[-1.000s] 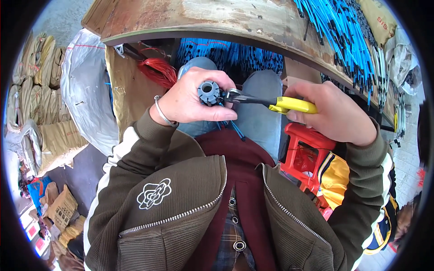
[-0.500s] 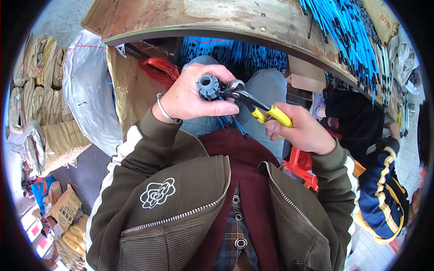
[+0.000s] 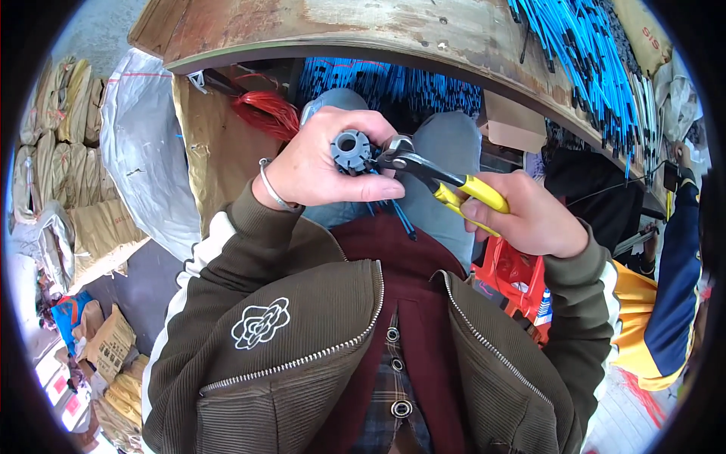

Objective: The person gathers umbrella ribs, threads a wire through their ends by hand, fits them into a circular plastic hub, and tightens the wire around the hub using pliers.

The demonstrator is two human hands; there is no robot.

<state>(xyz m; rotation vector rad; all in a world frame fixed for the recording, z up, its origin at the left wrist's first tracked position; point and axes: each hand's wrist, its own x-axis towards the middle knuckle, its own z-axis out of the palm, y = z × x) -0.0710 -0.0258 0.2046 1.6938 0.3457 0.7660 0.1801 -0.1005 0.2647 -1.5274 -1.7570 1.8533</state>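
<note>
My left hand is closed around a grey notched plastic hub, a round piece with a hole in its middle and slots around its rim. Thin blue rods with dark ends hang out below that hand. In my right hand are pliers with yellow handles and dark metal jaws. Their head reaches the right side of the hub, beside my left fingers. Exactly what the jaws touch is too small to make out.
A worn wooden table curves across the front, with a pile of blue rods at its right. More blue rods lie beneath. Red strands hang by a brown sheet. A red plastic container stands below my right hand; a co-worker's sleeve is farther right.
My right hand and the pliers' handles have shifted a little right and down. My left hand keeps the hub almost in place. At the right, the co-worker has moved and an arm now reaches toward the table.
</note>
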